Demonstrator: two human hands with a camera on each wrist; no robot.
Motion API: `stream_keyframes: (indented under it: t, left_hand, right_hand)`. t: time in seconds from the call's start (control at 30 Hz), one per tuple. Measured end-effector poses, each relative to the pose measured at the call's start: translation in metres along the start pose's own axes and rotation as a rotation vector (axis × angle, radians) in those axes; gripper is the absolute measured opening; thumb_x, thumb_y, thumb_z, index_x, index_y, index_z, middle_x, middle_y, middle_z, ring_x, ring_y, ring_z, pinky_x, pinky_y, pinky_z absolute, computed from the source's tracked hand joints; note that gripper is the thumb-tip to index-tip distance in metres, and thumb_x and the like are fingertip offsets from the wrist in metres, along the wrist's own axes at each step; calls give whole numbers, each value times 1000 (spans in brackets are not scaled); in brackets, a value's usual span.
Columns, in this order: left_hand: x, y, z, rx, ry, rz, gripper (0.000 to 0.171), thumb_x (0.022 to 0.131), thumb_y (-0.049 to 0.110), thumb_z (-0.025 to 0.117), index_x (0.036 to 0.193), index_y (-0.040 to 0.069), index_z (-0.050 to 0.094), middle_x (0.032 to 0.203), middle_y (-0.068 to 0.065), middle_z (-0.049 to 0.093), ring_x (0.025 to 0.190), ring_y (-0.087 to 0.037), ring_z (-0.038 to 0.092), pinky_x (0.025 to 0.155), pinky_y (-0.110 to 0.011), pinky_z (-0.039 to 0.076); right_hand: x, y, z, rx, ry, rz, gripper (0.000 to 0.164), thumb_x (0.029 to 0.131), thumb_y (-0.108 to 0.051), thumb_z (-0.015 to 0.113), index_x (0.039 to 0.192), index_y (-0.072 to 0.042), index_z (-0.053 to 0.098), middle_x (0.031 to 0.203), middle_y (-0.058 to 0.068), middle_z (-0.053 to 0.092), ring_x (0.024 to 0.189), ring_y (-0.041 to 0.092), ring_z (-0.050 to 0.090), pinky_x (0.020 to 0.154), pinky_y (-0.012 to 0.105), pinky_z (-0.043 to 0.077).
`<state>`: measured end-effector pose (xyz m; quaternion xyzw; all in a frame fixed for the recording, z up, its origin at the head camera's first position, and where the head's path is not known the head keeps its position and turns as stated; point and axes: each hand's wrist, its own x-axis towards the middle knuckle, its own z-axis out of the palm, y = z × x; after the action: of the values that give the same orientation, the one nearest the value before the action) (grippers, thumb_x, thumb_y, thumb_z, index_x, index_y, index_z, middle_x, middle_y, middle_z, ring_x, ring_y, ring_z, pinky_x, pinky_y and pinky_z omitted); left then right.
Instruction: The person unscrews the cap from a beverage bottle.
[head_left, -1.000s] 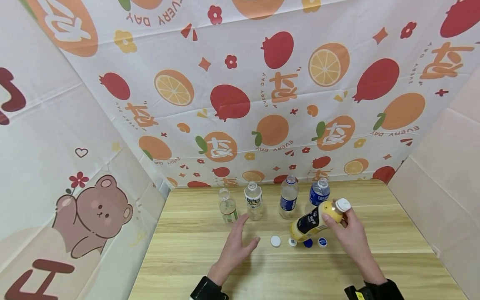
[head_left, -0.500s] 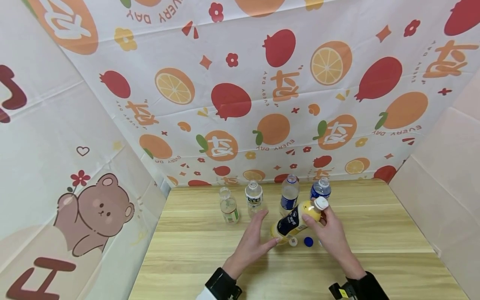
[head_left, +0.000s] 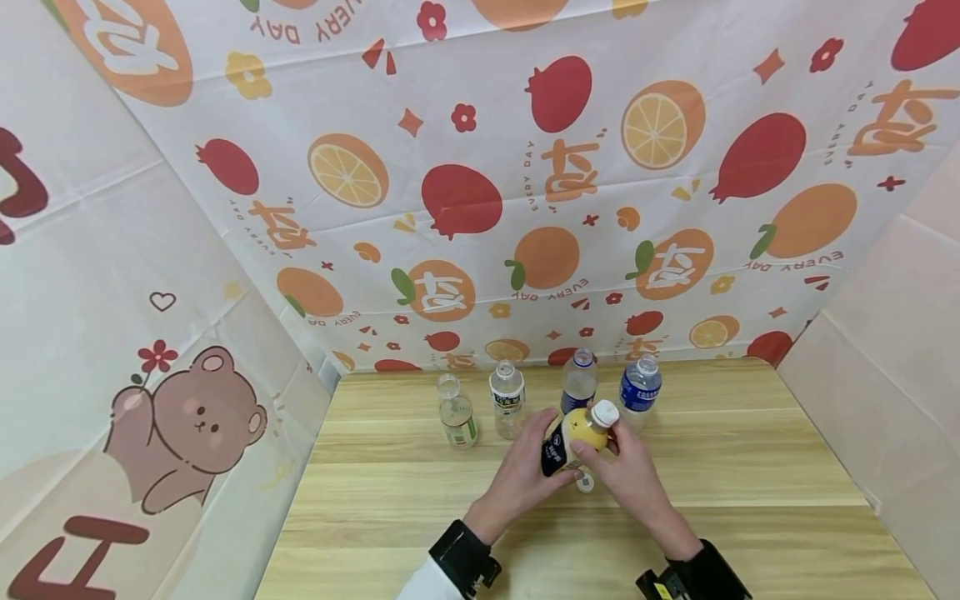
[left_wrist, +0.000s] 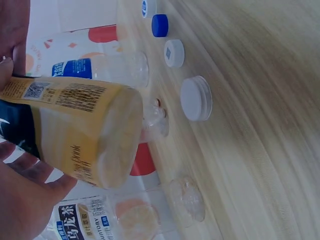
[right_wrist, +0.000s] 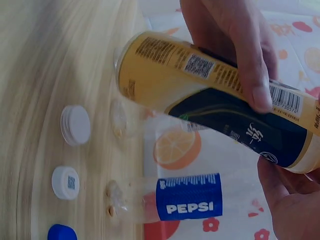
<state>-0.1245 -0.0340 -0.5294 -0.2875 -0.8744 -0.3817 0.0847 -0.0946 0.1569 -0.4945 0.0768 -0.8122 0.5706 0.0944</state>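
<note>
A yellow juice bottle (head_left: 577,433) with a white screw cap (head_left: 604,413) and a dark label is held tilted above the table, its capped end up and to the right. My left hand (head_left: 525,467) wraps round its body from the left, the thumb lying along the label side in the right wrist view. From the right, my right hand (head_left: 626,475) grips it near the shoulder, just below the cap. The bottle's base (left_wrist: 120,140) hangs over the wood in the left wrist view. Part of the label is hidden behind my fingers.
Uncapped bottles stand in a row behind: a green-labelled one (head_left: 457,417), a white-labelled one (head_left: 507,404), a Pepsi bottle (right_wrist: 189,196) and a blue-labelled one (head_left: 640,392). Loose caps lie before them, including a large white cap (left_wrist: 196,98) and a blue cap (left_wrist: 160,25).
My right hand has brought the juice bottle leftward. My left hand has moved right from beside the bottle row and now grips the bottle's body too.
</note>
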Motion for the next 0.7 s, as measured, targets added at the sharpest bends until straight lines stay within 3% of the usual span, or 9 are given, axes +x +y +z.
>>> stream_keyframes:
  t: [0.23, 0.53, 0.7]
  left_hand:
    - [-2, -1, 5, -9, 39, 48, 92, 79, 27, 92, 152, 8, 39, 147, -9, 52, 128, -21, 57, 107, -37, 51]
    - [-6, 1, 4, -11, 19, -43, 85, 85, 24, 88, 153, 5, 40, 137, -10, 60, 121, -19, 61, 103, -37, 53]
    - [-8, 2, 2, -17, 17, -80, 82, 86, 23, 87, 152, 7, 41, 137, -9, 61, 120, -20, 61, 103, -39, 54]
  right_hand:
    - [-2, -3, 10, 34, -18, 27, 58, 96, -17, 75, 145, 2, 49, 135, 18, 62, 120, 30, 61, 99, 31, 55]
    - [-2, -1, 15, 46, -39, 49, 64, 95, -20, 77, 147, 1, 47, 141, 20, 58, 125, 34, 59, 102, 44, 53]
    - [-1, 1, 15, -13, -54, 63, 67, 95, -27, 77, 147, 2, 47, 139, 18, 59, 123, 34, 60, 102, 52, 53]
